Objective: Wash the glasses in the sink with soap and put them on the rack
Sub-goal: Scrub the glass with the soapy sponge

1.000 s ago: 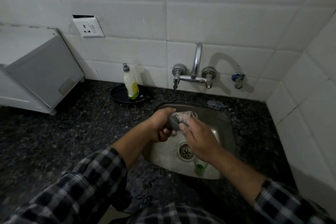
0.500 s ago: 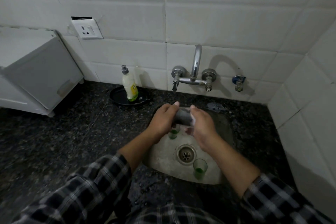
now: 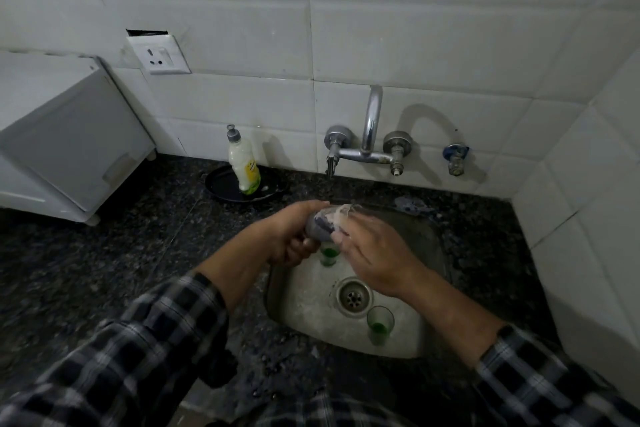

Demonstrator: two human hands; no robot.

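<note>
— Well, where is the glass that's being washed?

— Over the back half of the square steel sink [image 3: 301,308], lying on its side. The left hand [image 3: 292,236] has its fingers curled round the base of the clear drinking glass [image 3: 318,226] and grips it.

— And the other hand?

— The right hand [image 3: 375,262] has its fingertips at the glass's open end, against a whitish, foamy wad [image 3: 343,210]. From here I cannot tell whether it pinches the wad or only presses on it.

— Anything down in the sink?

— Two small glasses with green bottoms, both upright. One [image 3: 380,324] stands in the sink's front part, and the other [image 3: 329,255] stands further back in it, half hidden under the hands.

— And the soap?

— A white and yellow soap bottle [image 3: 243,163] leans on a round black plate [image 3: 221,188] on the dark speckled stone desk [image 3: 104,253], behind the sink's left corner. The chrome wall tap [image 3: 370,128] is behind the sink.
</note>
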